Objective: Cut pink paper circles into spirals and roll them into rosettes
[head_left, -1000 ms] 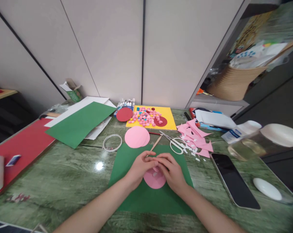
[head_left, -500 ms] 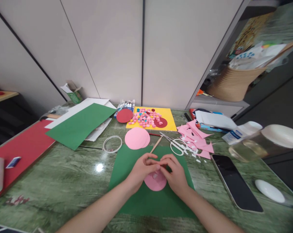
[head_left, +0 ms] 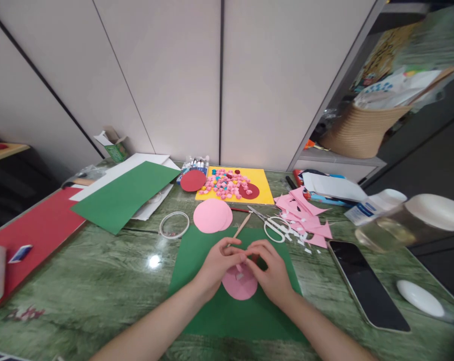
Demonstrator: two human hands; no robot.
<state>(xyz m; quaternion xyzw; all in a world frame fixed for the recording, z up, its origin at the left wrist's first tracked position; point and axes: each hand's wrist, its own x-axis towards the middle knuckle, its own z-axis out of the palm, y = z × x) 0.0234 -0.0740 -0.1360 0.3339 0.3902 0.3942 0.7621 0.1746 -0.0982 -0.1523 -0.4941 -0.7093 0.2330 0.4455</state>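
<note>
My left hand (head_left: 219, 265) and my right hand (head_left: 270, 268) meet over a green sheet (head_left: 249, 321), fingertips pinched close together. Between and below them is a round piece of pink paper (head_left: 242, 289), with a small curled pink bit and a whitish patch near its top edge. The fingers cover that upper edge, so exactly how they grip it is partly hidden. Just beyond the hands lie a wooden stick (head_left: 242, 224), several stacked pink paper circles (head_left: 210, 215) and white-handled scissors (head_left: 275, 229).
Pink paper scraps (head_left: 302, 215) lie right of the scissors. Small pink, blue and red rolled pieces cover a yellow sheet (head_left: 263, 183) at the back. A tape roll (head_left: 174, 213) is left, a phone (head_left: 367, 286) and clear container (head_left: 385, 233) right. A green sheet (head_left: 127, 193) rests back left.
My hands stay almost in place, with slight finger movement. The pink paper circle has shifted a little left and down, and more of the curled bit shows.
</note>
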